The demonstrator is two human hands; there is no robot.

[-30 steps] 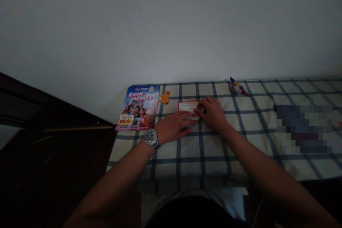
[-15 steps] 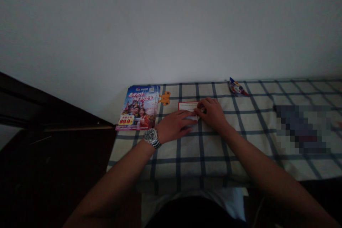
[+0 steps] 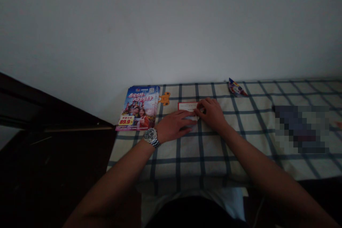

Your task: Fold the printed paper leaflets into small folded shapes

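Observation:
A small white paper with a red border (image 3: 187, 106) lies on the checked cloth (image 3: 213, 149) near the wall. My left hand (image 3: 173, 125), with a metal watch on the wrist, rests flat on the paper's near edge, fingers stretched out. My right hand (image 3: 212, 114) is curled over the paper's right end, fingertips pinching at it. Most of the paper's lower part is hidden under both hands.
A stack of colourful flyers (image 3: 139, 107) lies at the cloth's left end, with a small orange figure (image 3: 164, 98) beside it. A folded colourful paper shape (image 3: 236, 88) sits by the wall at the right. Dark floor lies to the left of the cloth.
My right hand's fingers have shifted slightly left along the paper's edge. My left hand has stayed where it was.

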